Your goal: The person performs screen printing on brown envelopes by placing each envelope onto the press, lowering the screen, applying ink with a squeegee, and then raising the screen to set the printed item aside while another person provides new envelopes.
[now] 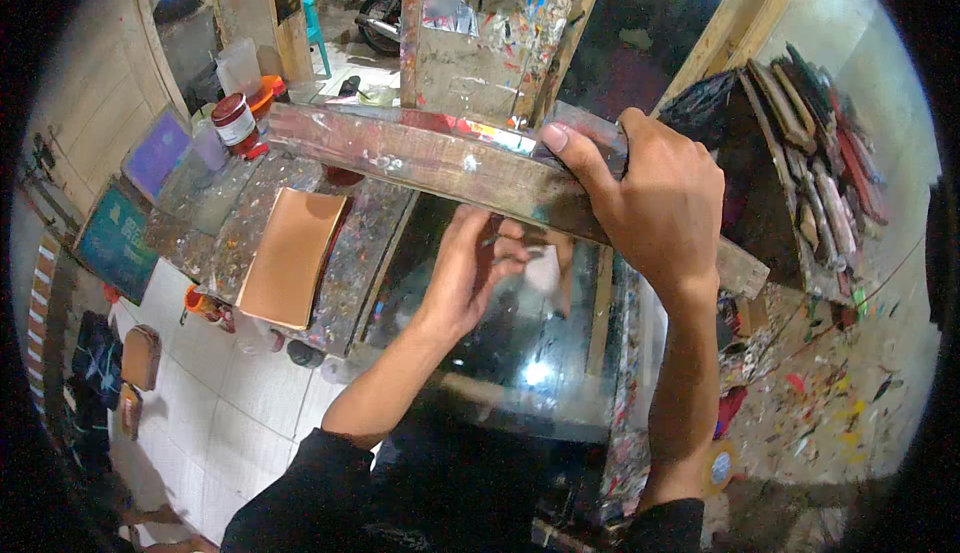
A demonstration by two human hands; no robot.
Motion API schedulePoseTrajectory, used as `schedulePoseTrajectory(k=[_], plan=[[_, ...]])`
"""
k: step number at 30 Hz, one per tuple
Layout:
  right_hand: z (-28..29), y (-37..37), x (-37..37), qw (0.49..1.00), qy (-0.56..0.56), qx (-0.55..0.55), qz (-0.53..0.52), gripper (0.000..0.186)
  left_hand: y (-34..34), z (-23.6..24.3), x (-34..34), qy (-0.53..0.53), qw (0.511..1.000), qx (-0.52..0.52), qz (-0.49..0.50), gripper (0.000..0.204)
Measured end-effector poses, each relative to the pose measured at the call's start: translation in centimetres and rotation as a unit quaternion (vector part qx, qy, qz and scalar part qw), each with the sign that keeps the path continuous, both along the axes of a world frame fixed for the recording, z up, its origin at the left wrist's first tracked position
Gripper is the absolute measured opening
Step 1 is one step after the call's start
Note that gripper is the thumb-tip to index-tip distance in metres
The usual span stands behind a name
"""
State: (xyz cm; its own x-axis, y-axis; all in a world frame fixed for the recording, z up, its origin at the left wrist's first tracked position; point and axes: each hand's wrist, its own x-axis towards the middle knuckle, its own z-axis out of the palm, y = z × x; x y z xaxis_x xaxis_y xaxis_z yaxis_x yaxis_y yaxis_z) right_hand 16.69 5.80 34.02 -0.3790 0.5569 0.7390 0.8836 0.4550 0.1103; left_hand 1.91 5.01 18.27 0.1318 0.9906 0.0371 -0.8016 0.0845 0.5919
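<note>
My right hand point(660, 193) grips a long, paint-stained wooden bar point(420, 158) with its thumb on top; the bar is held at a slant across the glass-topped work surface point(470, 363). Just beneath the bar, my left hand point(470, 268) has its fingers loosely bent and apart, nothing visible in them, and their tips are near the bar's lower edge. A small pale piece point(542, 273) shows behind those fingers, by the glass. To the left lies a tan stack of sheets point(290, 253) on a paint-spattered table point(220, 243).
A red-lidded tub point(233, 123) and other containers sit at the back left, beside purple point(157, 153) and teal panels point(112, 233). Several stained wooden bars point(810, 173) lean at the right. Tiled floor point(230, 393) shows lower left; a motorbike point(380, 18) stands beyond the doorway.
</note>
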Motion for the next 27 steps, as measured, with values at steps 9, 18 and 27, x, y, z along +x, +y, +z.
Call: schedulePoseTrajectory(k=[9,18,27], plan=[[3.1,3.6,1.4,1.000,-0.028,0.014,0.000,0.067,6.9,-4.0,5.1,-0.008,0.991,-0.081,-0.102,0.026],[6.9,7.3,1.4,0.993,-0.044,-0.112,-0.003,0.068,9.8,-15.7,5.6,0.239,0.957,-0.150,-0.070,0.015],[10.1,7.7,0.9,0.958,-0.111,-0.233,-0.129,0.075,6.4,-18.2,-12.1,0.563,0.822,-0.058,-0.069,0.017]])
